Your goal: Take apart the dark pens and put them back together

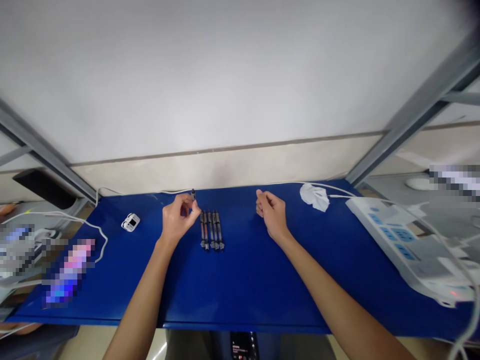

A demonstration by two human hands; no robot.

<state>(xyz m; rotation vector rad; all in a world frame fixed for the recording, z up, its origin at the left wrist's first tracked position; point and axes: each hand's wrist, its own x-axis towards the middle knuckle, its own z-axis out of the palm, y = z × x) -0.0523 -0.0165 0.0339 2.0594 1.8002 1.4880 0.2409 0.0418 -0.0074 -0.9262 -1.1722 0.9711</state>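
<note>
My left hand (179,215) is raised over the blue table, left of a row of pens. Thumb and fingers pinch a dark pen (193,194); only its black upper end shows above the fingertips. Beside this hand, several pens (212,230) lie parallel on the table, with dark upper parts, see-through barrels and clear pieces at their near ends. One or two show a reddish tint. Farther right, my right hand (272,212) is closed, its fingers curled in and the thumb along the top. Whatever it may hold is hidden. It is apart from the pens.
A crumpled white tissue (314,197) and a large white power strip (397,245) are on the right. To the left lie a small white device (131,222) and a blurred phone (71,272). White cables run along the wall (232,170). Below the table edge, a lit phone (244,346) shows.
</note>
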